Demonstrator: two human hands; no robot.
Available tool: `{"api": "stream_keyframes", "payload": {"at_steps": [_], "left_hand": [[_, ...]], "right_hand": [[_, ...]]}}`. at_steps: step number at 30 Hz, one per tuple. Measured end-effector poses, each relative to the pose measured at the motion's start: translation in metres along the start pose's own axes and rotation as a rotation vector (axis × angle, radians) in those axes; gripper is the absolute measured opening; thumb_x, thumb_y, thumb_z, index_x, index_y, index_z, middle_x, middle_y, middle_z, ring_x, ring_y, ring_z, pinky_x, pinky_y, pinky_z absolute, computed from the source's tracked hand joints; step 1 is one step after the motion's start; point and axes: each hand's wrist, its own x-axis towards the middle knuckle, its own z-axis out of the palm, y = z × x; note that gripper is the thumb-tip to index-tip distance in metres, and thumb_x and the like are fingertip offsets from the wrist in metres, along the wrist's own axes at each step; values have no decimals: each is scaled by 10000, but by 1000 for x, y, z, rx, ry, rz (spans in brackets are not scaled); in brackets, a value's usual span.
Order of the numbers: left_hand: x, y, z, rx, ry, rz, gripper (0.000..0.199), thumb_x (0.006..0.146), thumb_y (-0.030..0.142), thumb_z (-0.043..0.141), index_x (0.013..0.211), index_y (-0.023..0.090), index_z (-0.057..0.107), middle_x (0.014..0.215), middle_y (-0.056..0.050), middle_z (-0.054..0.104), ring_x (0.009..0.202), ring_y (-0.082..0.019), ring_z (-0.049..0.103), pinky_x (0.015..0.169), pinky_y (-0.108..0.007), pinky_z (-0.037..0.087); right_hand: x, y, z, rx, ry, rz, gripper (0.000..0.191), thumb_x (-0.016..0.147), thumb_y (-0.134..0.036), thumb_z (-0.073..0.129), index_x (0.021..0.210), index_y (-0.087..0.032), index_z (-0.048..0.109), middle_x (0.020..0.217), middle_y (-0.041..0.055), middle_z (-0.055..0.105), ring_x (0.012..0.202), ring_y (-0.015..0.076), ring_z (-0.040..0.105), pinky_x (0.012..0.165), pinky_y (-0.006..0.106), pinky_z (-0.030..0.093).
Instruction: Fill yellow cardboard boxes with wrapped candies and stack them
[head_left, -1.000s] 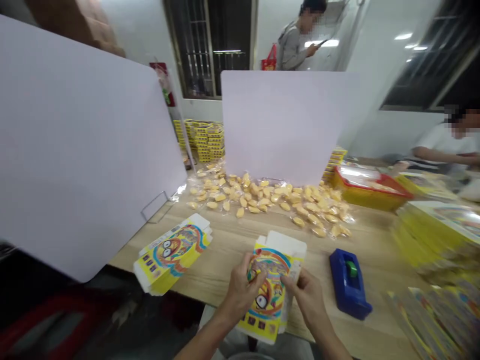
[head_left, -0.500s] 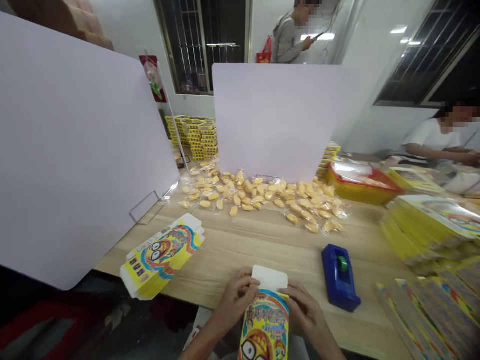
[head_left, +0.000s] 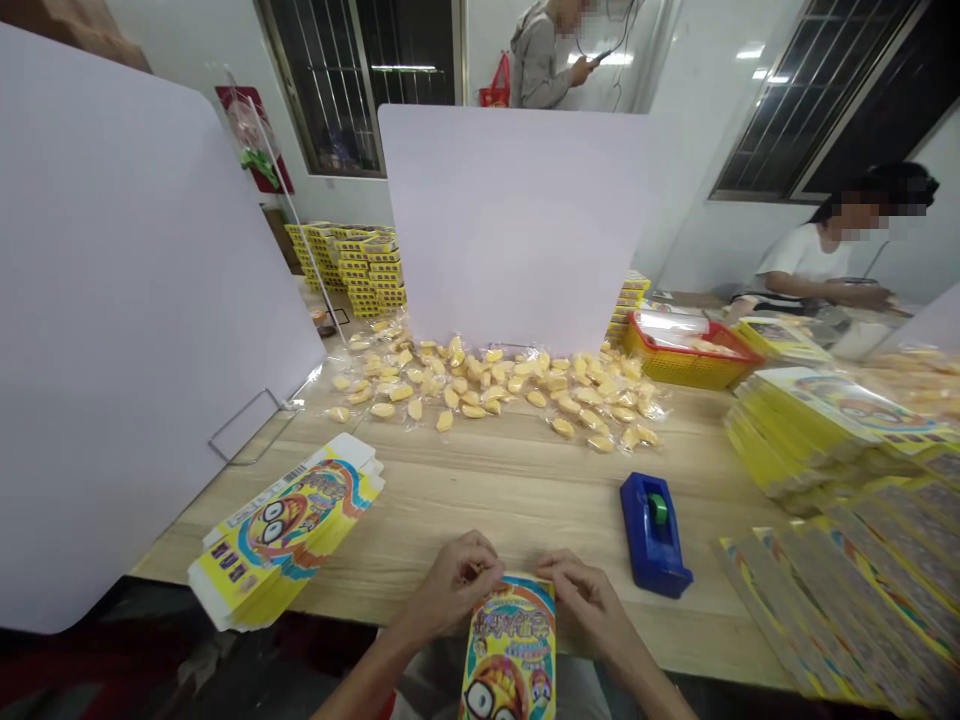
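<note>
**Item 1:** white panel, upright on a wire stand, far left of the blue tape dispenser, which stands on the wooden table.

**Item 2:** second carton, yellow and cartoon-printed, lying on its side, well left of the dispenser.

**Item 3:** left hand, fingers curled narrowly over the carton's upper-left edge, tips partly hidden.

**Item 4:** printed carton, upright at the table's near edge, left of the dispenser, between both hands; its lower part drops out of view.

**Item 5:** right hand, fingers bent close on the upper-right edge. Step in hand, as judged: closing the carton's top end. That end appears to call for a firm press along the closure.

**Item 6:** wrapped yellow sweets, scattered beyond the dispenser.

**Item 7:** yellow basket with red rim, beyond and right of the dispenser.

**Item 8:** stacked flat cartons, right of the dispenser.

**Item 9:** co-worker, seated further right.
</note>
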Motion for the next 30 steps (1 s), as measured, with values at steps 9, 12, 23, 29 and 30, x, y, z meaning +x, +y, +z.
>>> {"api": "stream_keyframes", "payload": {"at_steps": [9,12,23,29,30], "left_hand": [[16,11,1,-381,6,-156,202,678,287,724,756,108,673,680,-26,614,631,-124,522,586,-224,377],[16,7,0,-351,-7,-121,186,725,292,700,715,110,664,666,-17,590,630,-116,514,592,-223,370],[-7,5,6,-95,33,117,141,790,276,670,783,141,713,786,-60,614,755,-156,571,679,-251,426],[-12,7,25,-375,69,-110,142,813,297,647,899,184,648,875,-41,611,804,-170,579,695,-251,458],[-11,5,27,-462,72,-177,184,810,306,651,955,195,629,887,-36,615,802,-171,585,692,-251,467]], "right_hand": [[14,-23,-3,-30,78,132,224,754,-348,701,723,-162,580,633,-28,493,590,107,431,551,228,328],[11,-28,-3,-58,80,130,227,796,-349,658,700,-159,579,638,-16,508,611,115,444,569,235,339],[-21,-27,15,-89,148,-19,114,862,-295,601,818,-193,624,930,50,588,889,176,571,749,273,473],[-38,-22,13,-167,215,-91,307,860,-276,598,1164,-239,581,1190,83,566,1071,201,556,864,317,481],[-41,-21,3,-240,290,-108,403,848,-272,609,1243,-246,538,1255,92,535,1104,207,539,883,329,474]]}}
